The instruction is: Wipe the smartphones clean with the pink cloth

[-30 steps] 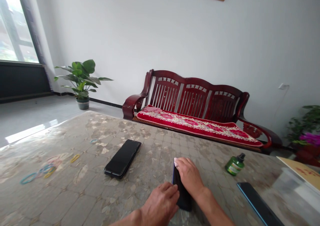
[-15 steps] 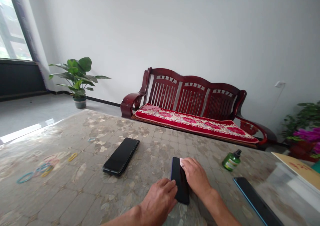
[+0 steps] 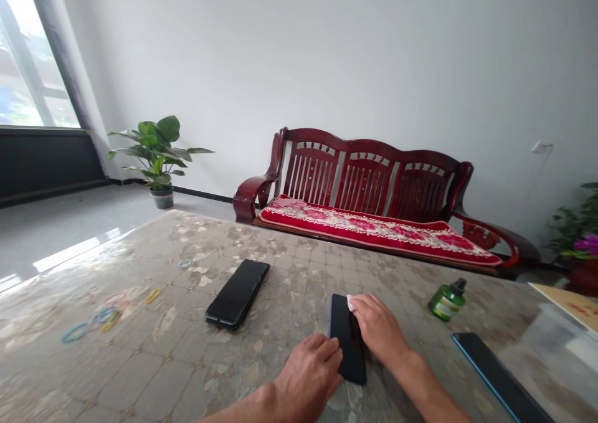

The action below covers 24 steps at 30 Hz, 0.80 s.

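Observation:
A black phone [image 3: 351, 354] lies flat on the table in front of me, its dark screen facing up. My left hand [image 3: 311, 373] grips its lower left edge, fingers curled over the side. At the upper right corner, my right hand [image 3: 379, 326] is closed on a small white wipe [image 3: 351, 303], pressed against the screen; most of the wipe is hidden under the fingers. To the left rest dark phones [image 3: 238, 292], apparently stacked. A green bottle with a black cap [image 3: 447, 299] stands beyond my right hand, and a blue-edged phone [image 3: 498, 370] lies nearer me on the right.
Colourful bands [image 3: 100, 318] are scattered at the table's left. A clear plastic box [image 3: 555, 329] with a tan card [image 3: 567, 303] sits at the right edge. Beyond the patterned table [image 3: 154, 373] stand a wooden bench [image 3: 364, 180] and a potted plant [image 3: 161, 152].
The view has turned slightly left, so everything sits further right in the picture. Both hands stay on the phone, and the wipe remains near its upper right corner.

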Each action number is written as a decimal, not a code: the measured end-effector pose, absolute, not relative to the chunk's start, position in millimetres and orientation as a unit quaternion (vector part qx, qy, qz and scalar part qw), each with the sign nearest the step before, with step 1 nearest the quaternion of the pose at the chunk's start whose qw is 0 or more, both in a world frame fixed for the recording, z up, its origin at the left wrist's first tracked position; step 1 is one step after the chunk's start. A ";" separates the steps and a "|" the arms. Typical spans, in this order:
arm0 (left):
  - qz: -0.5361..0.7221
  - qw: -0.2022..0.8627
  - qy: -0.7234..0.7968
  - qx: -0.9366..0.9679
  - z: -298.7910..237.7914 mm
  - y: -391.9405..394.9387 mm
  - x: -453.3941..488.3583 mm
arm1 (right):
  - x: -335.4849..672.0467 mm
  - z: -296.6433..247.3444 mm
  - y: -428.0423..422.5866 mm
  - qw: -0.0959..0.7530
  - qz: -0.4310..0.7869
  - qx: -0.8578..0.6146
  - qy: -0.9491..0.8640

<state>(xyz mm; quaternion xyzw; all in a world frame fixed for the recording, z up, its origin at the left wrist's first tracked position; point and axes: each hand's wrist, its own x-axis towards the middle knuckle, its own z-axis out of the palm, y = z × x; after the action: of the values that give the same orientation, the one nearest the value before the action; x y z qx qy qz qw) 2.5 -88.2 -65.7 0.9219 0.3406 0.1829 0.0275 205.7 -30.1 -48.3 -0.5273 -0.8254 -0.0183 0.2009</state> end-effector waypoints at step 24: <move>0.179 0.052 0.369 0.911 -67.5 -78.7 -1.4 | 188.0 -44.0 -56.2 0.189 -0.002 -0.496 -0.847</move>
<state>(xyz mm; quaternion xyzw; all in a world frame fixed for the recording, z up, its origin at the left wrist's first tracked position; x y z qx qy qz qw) -1.4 -78.7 -67.5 0.9106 0.3687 0.1794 0.0523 188.0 -56.2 -44.0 -0.4960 -0.8474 -0.0022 0.1894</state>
